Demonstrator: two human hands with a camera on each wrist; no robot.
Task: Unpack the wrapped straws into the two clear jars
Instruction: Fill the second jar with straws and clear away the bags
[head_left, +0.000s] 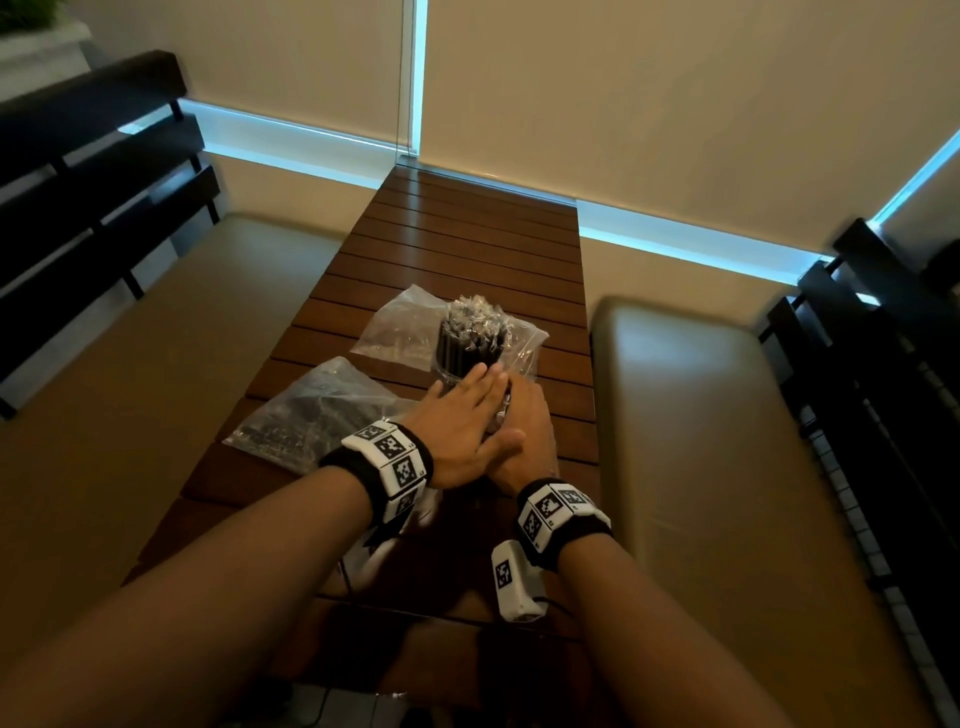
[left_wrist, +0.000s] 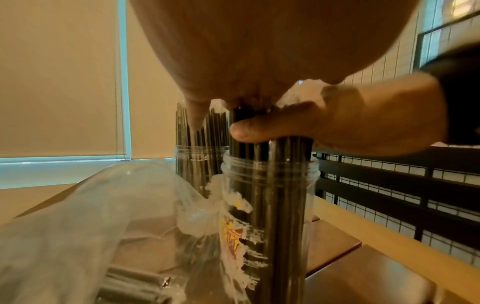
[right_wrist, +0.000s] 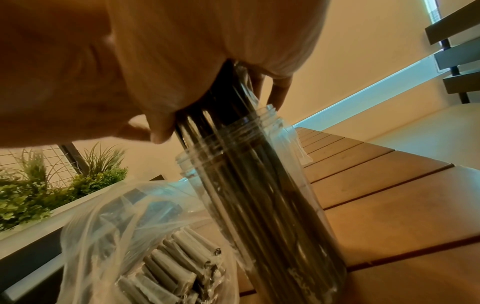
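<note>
Currently, the left hand (head_left: 457, 426) is laid flat, fingers straight, over the tops of the straws (left_wrist: 275, 205) standing in the near jar (left_wrist: 270, 170), pressing them down. The right hand (head_left: 524, 431) is placed just beside and partly under it; its thumb (left_wrist: 259, 131) is curled against the bundle above the jar's threaded mouth, so the straws are gripped from the right side. The far jar (head_left: 470, 358) stands just beyond on the slatted table (head_left: 467, 244), already packed with black wrapped straws whose crinkled wrapper ends (head_left: 475, 317) rise above its rim. An opened clear bag (head_left: 405, 322) lies flat beneath and around the far jar. To the near left, a second plastic bag (head_left: 311, 415) with more wrapped straws inside is lying on the table.

Judged from this, the near jar is being topped up and the bundle settled. The jar is light plastic and is steadied only through the straws, so an off-centre push could tip it toward the far jar or slide it across the slats. Straws pressed too hard could be bent or their wrappers crumpled. Loose bag film close to the jar's base could also be caught and dragged.
</note>
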